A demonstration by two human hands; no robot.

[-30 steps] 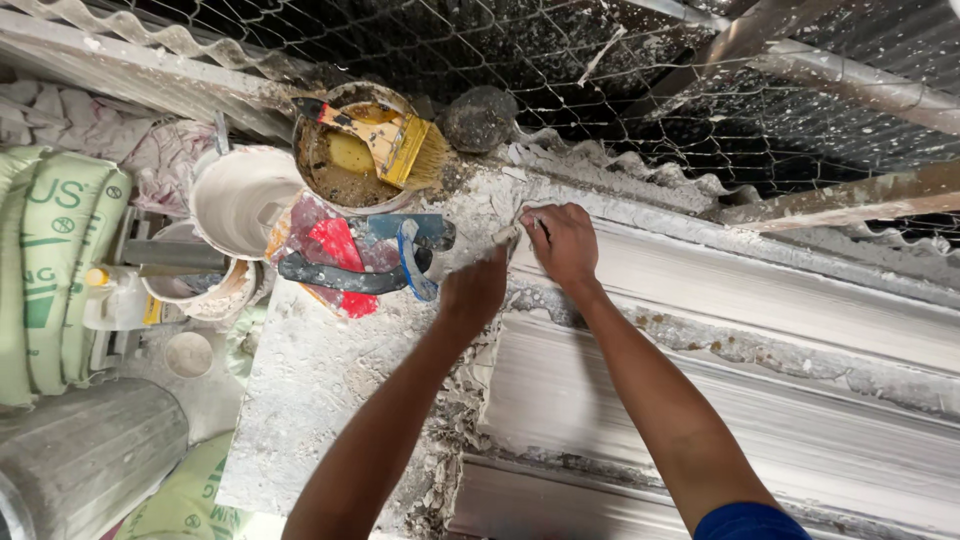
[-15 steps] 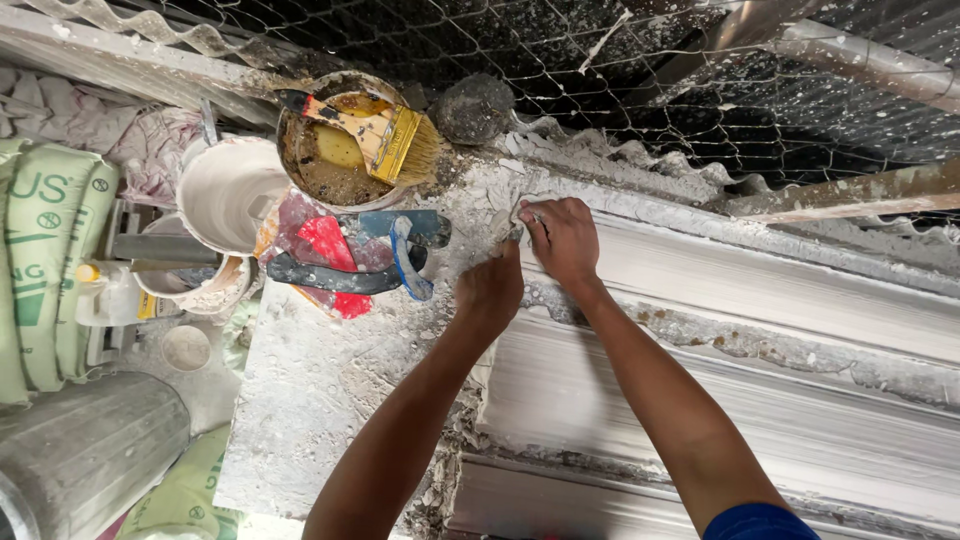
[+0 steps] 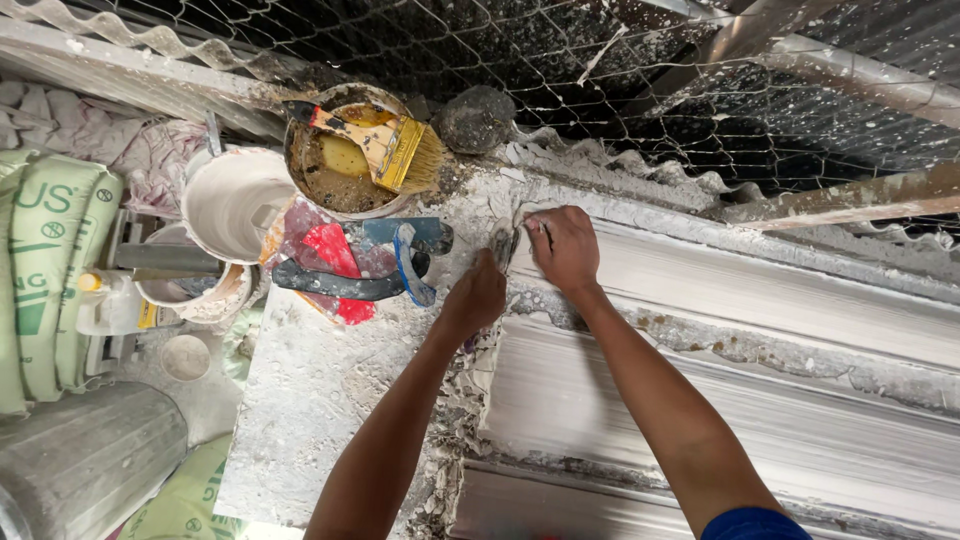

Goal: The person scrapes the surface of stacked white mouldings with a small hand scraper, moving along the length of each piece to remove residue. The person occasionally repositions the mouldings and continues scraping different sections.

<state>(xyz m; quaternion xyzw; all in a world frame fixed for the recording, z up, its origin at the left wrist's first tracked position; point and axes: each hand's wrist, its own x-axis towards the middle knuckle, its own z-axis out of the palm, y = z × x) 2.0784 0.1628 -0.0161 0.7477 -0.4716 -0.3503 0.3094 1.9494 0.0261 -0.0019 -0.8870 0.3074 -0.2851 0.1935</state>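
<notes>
Brush rests across bucket beyond hands.

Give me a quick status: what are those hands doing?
Left hand grips small scraper. Right hand presses white plaster moulding. Brush bucket nearby.

Bright, even light fills the frame, strongest on the white plaster moulding at right, which nearly washes out. Shadows are soft and short. The upper band behind the wire mesh stays dark. Focus is sharp; edges bow slightly.
</notes>
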